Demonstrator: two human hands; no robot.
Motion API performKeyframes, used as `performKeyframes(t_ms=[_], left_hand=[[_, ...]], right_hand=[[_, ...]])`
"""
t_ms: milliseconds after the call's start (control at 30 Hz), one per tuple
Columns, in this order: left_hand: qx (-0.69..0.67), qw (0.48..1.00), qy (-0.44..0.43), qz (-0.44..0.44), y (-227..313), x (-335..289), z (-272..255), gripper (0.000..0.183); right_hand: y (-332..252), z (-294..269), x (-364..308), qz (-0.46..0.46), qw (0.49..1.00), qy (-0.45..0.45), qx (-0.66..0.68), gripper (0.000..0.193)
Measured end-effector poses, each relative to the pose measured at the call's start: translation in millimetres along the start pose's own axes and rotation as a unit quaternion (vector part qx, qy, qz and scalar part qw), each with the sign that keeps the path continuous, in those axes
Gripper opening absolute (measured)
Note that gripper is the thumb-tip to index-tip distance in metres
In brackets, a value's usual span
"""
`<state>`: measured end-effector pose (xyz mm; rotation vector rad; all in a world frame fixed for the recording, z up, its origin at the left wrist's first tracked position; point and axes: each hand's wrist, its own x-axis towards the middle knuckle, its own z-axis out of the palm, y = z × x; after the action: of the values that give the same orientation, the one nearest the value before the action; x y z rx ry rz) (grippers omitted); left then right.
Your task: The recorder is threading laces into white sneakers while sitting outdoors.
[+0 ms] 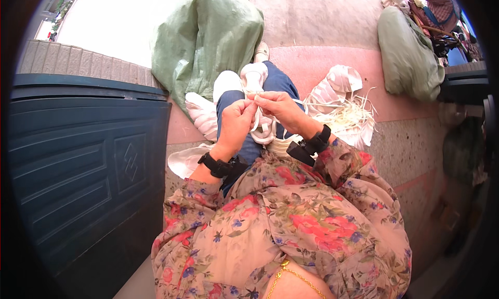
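A white shoe [254, 76] lies across my lap on my blue jeans, its toe pointing away from me. White shoelace [254, 123] hangs in a loop beneath my fingers. Over the shoe, my left hand [236, 123] is closed in a pinch on the lace. Close against it, my right hand [280, 110] pinches the lace too, its fingertips meeting those of the left. The exact lace end is too small to make out. A second rounded white piece [227, 82], perhaps another shoe, rests beside the first on the left.
Loose cream-white laces [345, 116] lie heaped on white cloth to my right. A large green sack [208, 34] stands ahead; another green sack [405, 54] sits at the far right near a person [442, 10]. A dark blue panelled door [88, 169] is at my left.
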<state>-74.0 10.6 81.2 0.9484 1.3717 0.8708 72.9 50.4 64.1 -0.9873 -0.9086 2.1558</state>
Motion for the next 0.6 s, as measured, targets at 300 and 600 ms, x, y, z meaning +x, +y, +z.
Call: performKeyframes(t_ms=[300, 600], left_hand=[[0.422, 0.893, -0.033, 0.154, -31.4, 88.2, -38.7, 0.019], [0.596, 0.778, -0.143, 0.139, -15.7, 103.4, -31.9, 0.022]], right_hand=[[-13.7, -23.7, -24.8, -0.142, 0.986, 0.029, -0.086, 0.022], [-114.1, -50.7, -88.2, -0.313, 0.935, 0.041, -0.163, 0.023]])
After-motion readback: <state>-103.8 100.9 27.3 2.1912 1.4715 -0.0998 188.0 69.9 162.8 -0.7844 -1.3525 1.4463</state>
